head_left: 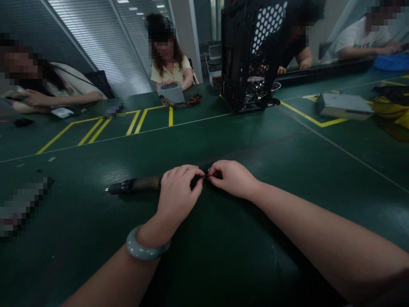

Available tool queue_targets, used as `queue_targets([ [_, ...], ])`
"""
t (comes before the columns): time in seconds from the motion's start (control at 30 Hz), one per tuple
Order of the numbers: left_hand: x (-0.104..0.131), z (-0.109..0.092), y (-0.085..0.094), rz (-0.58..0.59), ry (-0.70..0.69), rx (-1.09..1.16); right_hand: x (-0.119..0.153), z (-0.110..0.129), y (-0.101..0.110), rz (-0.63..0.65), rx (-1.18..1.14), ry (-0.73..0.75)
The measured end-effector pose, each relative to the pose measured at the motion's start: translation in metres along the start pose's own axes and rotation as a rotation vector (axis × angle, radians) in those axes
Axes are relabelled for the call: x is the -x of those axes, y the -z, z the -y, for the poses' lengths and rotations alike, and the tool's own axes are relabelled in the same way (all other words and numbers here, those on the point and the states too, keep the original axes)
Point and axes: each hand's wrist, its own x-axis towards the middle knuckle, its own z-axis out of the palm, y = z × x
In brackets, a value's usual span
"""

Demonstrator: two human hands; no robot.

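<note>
A long, dark, rod-shaped tool (136, 185) lies on the green table, with a small bright metal tip at its left end and a brownish middle. My left hand (179, 185), a pale green bangle on its wrist, is curled over the right part of this rod; its thumb and forefinger close toward each other. Right beside it, my right hand (231, 177) pinches with thumb and fingertips at something small and dark, too hidden to name. The fingertips of both hands almost meet. My hands cover the rod's right end.
Beyond my hands stands a black computer case (233, 59). A grey power supply (172, 91) with cables sits before a person across the table (198, 140). Another grey box (343, 106) is at right, near a yellow bundle (393, 115). A blurred flat object (24, 207) lies left. Other people sit around.
</note>
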Motion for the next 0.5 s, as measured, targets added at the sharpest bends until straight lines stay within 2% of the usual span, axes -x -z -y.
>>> queue_targets([
  [0.5, 0.0007, 0.0020, -0.0022, -0.054, 0.014, 0.026, 0.0004, 0.0002, 0.0011, 0.006, -0.010, -0.002],
])
